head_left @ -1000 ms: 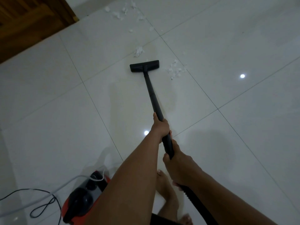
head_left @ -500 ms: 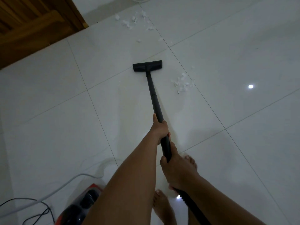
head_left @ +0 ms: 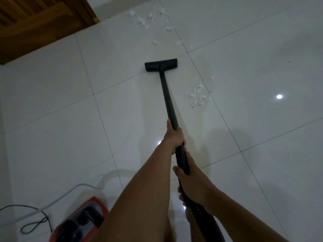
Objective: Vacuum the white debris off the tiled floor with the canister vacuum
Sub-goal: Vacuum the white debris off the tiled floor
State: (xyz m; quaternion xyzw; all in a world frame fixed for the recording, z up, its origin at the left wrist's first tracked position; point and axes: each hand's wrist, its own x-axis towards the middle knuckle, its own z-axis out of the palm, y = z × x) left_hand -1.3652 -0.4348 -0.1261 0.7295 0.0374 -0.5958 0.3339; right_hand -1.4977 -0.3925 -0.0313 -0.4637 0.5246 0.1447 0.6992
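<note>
A room in a home, shown by its glossy white tiled floor (head_left: 262,49), slatted wooden panel (head_left: 35,23) at the far left and red canister vacuum (head_left: 82,222) with trailing cords (head_left: 82,185)

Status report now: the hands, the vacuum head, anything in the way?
Both grip the wand: left hand forward, right hand near the hose. Floor head on tile; far debris ahead, near debris to its right. Nothing blocks the head.
</note>
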